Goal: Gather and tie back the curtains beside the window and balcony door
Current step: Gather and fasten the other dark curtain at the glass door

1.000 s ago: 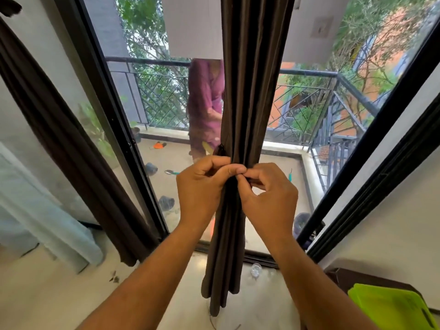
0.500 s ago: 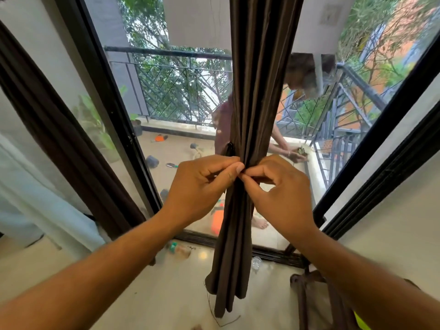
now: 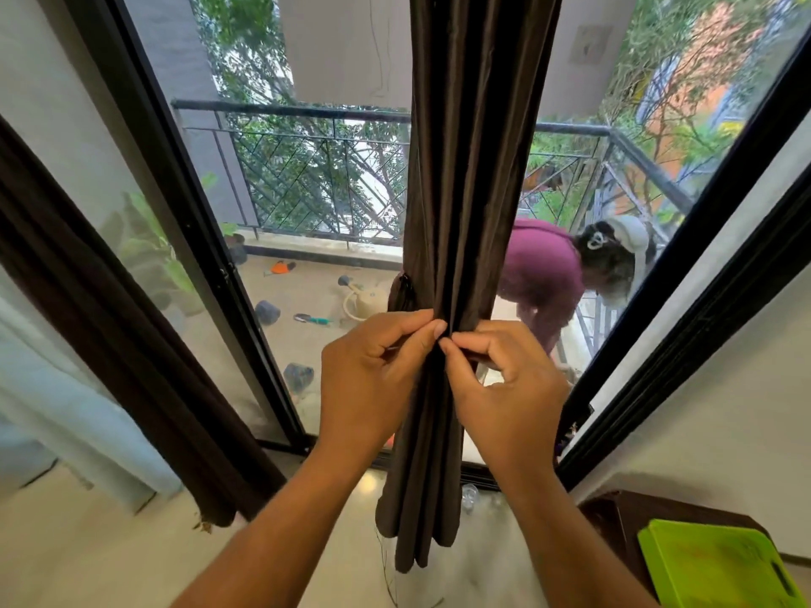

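A dark brown curtain [image 3: 469, 160] hangs in a gathered bundle down the middle of the balcony door opening. My left hand [image 3: 373, 379] and my right hand [image 3: 504, 388] meet at its waist, thumbs and forefingers pinched on a thin dark tie around the bundle. A loop of the tie [image 3: 401, 294] sticks out at the bundle's left side. Below my hands the folds fall loose to the floor. A second brown curtain [image 3: 118, 340] hangs slanted at the left beside the window.
The black door frame [image 3: 228, 274] stands at the left of the opening. On the balcony a person in a purple top [image 3: 544, 274] bends over; a watering can [image 3: 366, 302], pots and tools lie there. A green board [image 3: 715, 563] lies on a dark stand at bottom right.
My hands have stayed pinched together on the tie at the curtain's waist. The person on the balcony has moved right and bent lower. The view has shifted slightly.
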